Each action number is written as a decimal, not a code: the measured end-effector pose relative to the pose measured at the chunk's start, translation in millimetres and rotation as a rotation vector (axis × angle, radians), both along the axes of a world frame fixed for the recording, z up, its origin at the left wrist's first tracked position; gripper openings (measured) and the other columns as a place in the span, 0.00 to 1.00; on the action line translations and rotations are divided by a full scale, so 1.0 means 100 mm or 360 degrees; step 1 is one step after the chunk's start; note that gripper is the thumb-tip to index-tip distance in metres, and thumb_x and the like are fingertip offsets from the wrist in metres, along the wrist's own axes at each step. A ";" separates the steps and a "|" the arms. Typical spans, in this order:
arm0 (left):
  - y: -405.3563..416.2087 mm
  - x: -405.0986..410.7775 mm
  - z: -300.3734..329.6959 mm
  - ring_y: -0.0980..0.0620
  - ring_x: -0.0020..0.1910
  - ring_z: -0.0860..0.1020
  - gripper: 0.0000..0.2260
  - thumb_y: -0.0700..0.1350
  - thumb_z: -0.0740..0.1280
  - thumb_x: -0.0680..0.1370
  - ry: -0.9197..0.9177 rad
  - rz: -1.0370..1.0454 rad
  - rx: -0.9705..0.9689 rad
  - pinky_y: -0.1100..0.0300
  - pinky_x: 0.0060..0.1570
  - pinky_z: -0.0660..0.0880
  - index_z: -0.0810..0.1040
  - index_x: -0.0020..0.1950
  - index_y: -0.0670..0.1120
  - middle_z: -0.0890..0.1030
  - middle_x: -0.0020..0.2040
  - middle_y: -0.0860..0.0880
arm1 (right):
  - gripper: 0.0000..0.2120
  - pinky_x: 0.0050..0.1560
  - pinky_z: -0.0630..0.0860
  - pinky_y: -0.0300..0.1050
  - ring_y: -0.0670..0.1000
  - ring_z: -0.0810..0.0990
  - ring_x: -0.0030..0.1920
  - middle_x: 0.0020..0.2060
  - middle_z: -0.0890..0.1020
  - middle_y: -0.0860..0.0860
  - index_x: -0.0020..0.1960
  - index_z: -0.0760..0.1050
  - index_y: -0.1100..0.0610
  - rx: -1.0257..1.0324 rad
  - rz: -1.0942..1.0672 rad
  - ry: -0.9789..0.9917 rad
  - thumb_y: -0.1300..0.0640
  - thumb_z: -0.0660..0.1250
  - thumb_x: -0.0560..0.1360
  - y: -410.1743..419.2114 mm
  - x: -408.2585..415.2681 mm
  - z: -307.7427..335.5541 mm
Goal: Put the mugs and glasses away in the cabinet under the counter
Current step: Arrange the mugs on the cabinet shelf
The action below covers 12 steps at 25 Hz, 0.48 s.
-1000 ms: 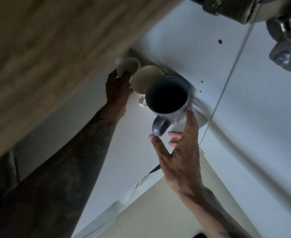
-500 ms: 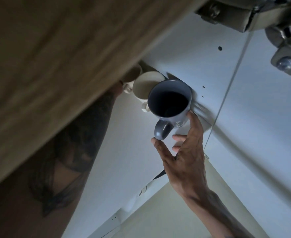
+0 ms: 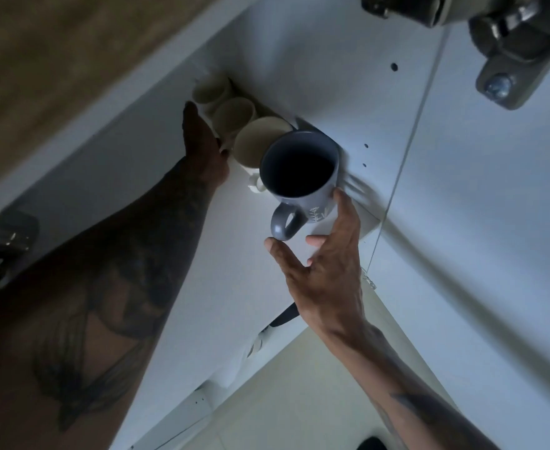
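A dark blue mug [image 3: 319,206] stands on the white cabinet shelf [image 3: 234,287], handle toward me. Behind it a row of three cream mugs [image 3: 254,144] [image 3: 231,115] [image 3: 208,89] runs back along the cabinet's side wall. My right hand [image 3: 325,271] is spread around the blue mug's handle: the index fingertip touches the mug's side, and the thumb sits just below the handle without gripping it. My left hand [image 3: 202,141] lies flat with fingers straight, beside the cream mugs, holding nothing.
The wooden counter edge [image 3: 72,60] overhangs the upper left. A metal door hinge [image 3: 510,60] sits at the top right on the white side panel. Pale floor [image 3: 299,401] shows below the shelf's front edge. A dark fitting [image 3: 4,241] is at the far left.
My left hand has let go of the rear cream mug and now lies flat beside the row. The view has shifted, showing a third cream mug. My right hand has barely moved.
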<state>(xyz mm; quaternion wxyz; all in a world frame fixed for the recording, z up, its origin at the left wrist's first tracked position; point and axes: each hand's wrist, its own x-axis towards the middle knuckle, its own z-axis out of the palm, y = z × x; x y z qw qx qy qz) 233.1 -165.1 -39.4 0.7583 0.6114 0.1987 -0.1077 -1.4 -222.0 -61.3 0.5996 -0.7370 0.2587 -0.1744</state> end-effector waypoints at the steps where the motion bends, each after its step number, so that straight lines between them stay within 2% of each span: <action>1: 0.03 -0.07 0.00 0.43 0.74 0.67 0.29 0.60 0.54 0.84 -0.0006 0.0036 0.0050 0.49 0.72 0.66 0.55 0.80 0.48 0.63 0.78 0.42 | 0.47 0.56 0.80 0.52 0.51 0.77 0.61 0.71 0.60 0.42 0.76 0.50 0.47 -0.0023 0.0018 0.0009 0.47 0.77 0.69 -0.02 -0.01 0.01; 4: 0.29 -0.46 -0.02 0.45 0.74 0.68 0.26 0.58 0.54 0.84 -0.0020 -0.0001 0.0341 0.49 0.72 0.66 0.61 0.79 0.46 0.66 0.77 0.44 | 0.48 0.57 0.76 0.46 0.54 0.76 0.63 0.74 0.59 0.47 0.77 0.48 0.48 -0.0049 0.0185 0.0125 0.47 0.77 0.69 -0.09 -0.09 0.02; 7: 0.59 -0.94 -0.05 0.45 0.75 0.67 0.24 0.55 0.54 0.85 -0.0015 -0.0050 0.0610 0.47 0.75 0.65 0.65 0.76 0.42 0.68 0.76 0.44 | 0.46 0.65 0.73 0.51 0.55 0.73 0.68 0.75 0.59 0.49 0.78 0.48 0.51 -0.0115 0.0310 0.0373 0.47 0.74 0.72 -0.13 -0.24 0.13; 9: 0.79 -1.33 -0.02 0.44 0.74 0.68 0.23 0.54 0.57 0.85 0.0054 0.0034 0.0783 0.47 0.75 0.64 0.69 0.75 0.41 0.70 0.75 0.43 | 0.42 0.66 0.70 0.55 0.56 0.71 0.70 0.75 0.60 0.51 0.77 0.50 0.55 -0.0286 0.0436 0.0522 0.47 0.71 0.74 -0.11 -0.39 0.26; 11: 1.00 -1.78 0.02 0.44 0.72 0.71 0.22 0.54 0.58 0.84 0.0065 0.0018 0.0960 0.52 0.74 0.64 0.72 0.72 0.42 0.73 0.73 0.44 | 0.38 0.65 0.69 0.58 0.59 0.71 0.69 0.75 0.60 0.53 0.76 0.53 0.56 -0.0503 0.0640 0.0602 0.46 0.69 0.75 -0.06 -0.53 0.39; 12: 1.11 -2.00 0.05 0.44 0.68 0.73 0.20 0.54 0.58 0.84 0.0034 -0.0038 0.1083 0.55 0.70 0.66 0.75 0.69 0.42 0.76 0.69 0.44 | 0.36 0.65 0.69 0.59 0.60 0.72 0.68 0.75 0.60 0.53 0.75 0.54 0.56 -0.0608 0.0748 0.0604 0.46 0.68 0.75 -0.02 -0.58 0.46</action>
